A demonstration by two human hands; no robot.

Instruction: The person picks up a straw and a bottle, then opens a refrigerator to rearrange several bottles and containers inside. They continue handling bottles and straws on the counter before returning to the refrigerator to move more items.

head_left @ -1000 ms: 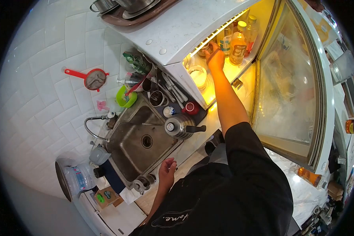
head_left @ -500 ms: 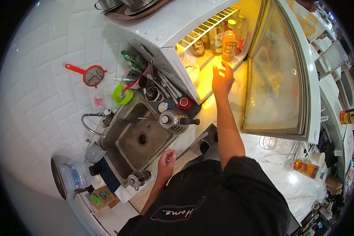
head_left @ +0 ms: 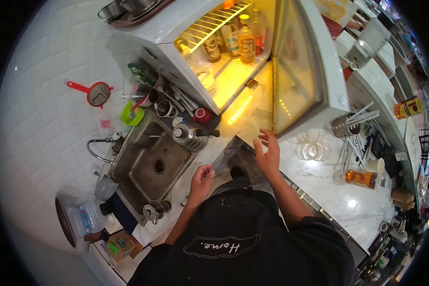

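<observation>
The lit fridge [head_left: 233, 81] stands with its glass door [head_left: 300, 71] partly open. Inside, an orange bottle with a yellow cap [head_left: 247, 43] stands among other bottles under a wire shelf [head_left: 214, 24]. My right hand [head_left: 268, 152] is below the door's lower edge, fingers apart and holding nothing. Near the sink's right side is my left hand [head_left: 201, 183], its fingers loosely curled and apart, with nothing in them. A steel kettle [head_left: 189, 137] stands on the counter between the sink and the fridge.
A sink [head_left: 150, 164] is at the left, with a glass press [head_left: 155, 211] on its near edge. On the marble counter [head_left: 314, 176] at the right lie stacked clear lids [head_left: 313, 148] and an amber bottle [head_left: 361, 179]. A person's arm [head_left: 353, 25] shows at the top right.
My right hand has drawn back from the fridge toward my body. The glass door has swung partway toward the fridge opening. The view has shifted, and my left hand remains near the sink.
</observation>
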